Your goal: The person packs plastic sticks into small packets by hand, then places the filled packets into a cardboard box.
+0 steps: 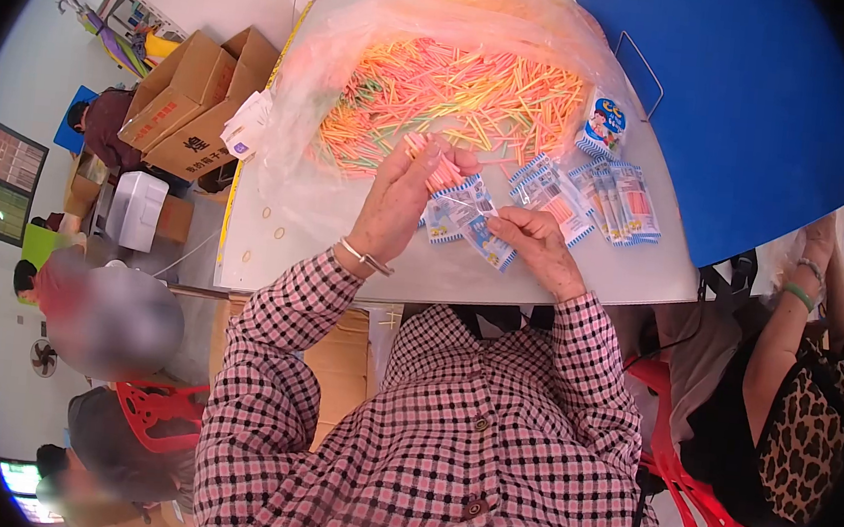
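Observation:
My left hand (403,197) is closed around a small bunch of pink and orange candy sticks (444,173) above the table. Pinched in my right hand (541,247) is the edge of a clear packet (485,231) with blue-and-white striped ends. The bunch is close to the packet's upper end; whether any sticks are inside it I cannot tell. Beyond my hands, a large clear plastic bag (307,83) lies spread open, heaped with loose sticks (458,86) in pink, yellow, orange and green. More striped packets (620,203) lie right of my right hand.
A blue-and-white printed pack (605,122) stands beside the bag. A blue panel (747,101) borders the table (333,246) at right. A co-worker's arm (790,306) and a red chair (698,498) are on the right. Cardboard boxes (180,107) and other people are at left.

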A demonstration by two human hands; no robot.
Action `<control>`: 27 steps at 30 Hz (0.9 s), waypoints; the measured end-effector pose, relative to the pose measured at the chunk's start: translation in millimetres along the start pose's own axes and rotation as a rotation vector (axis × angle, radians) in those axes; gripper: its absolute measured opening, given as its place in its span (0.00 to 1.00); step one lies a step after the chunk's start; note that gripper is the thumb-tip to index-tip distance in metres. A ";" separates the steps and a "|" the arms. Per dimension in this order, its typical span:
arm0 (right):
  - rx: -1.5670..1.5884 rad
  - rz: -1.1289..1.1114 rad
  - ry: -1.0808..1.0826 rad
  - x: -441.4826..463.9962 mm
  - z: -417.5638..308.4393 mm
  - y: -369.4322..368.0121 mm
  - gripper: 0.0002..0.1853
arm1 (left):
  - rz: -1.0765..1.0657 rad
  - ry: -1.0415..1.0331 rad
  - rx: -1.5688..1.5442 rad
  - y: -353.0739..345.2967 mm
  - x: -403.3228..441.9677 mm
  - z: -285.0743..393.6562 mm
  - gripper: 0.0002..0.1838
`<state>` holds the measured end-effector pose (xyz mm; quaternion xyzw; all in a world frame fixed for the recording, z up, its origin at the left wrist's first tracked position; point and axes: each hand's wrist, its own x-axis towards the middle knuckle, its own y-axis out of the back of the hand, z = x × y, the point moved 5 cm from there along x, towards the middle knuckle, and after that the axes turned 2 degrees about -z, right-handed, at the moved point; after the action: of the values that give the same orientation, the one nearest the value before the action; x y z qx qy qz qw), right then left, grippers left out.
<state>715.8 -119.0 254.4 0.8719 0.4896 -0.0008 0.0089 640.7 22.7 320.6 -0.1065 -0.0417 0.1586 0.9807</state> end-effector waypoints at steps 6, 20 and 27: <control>-0.156 -0.036 0.053 2.5 3.0 -0.3 0.18 | -0.003 -0.035 0.134 0.3 -0.4 -3.4 0.13; -0.068 0.052 0.137 5.8 1.7 -0.8 0.09 | -0.210 -0.009 0.356 -7.8 0.2 -6.1 0.19; -0.149 0.154 0.264 13.2 2.4 4.3 0.09 | -0.147 -0.002 0.083 6.2 18.0 5.6 0.22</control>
<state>726.4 -110.0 251.9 0.8963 0.4169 0.1508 0.0091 655.2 35.3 325.6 -0.0623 -0.0439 0.0878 0.9932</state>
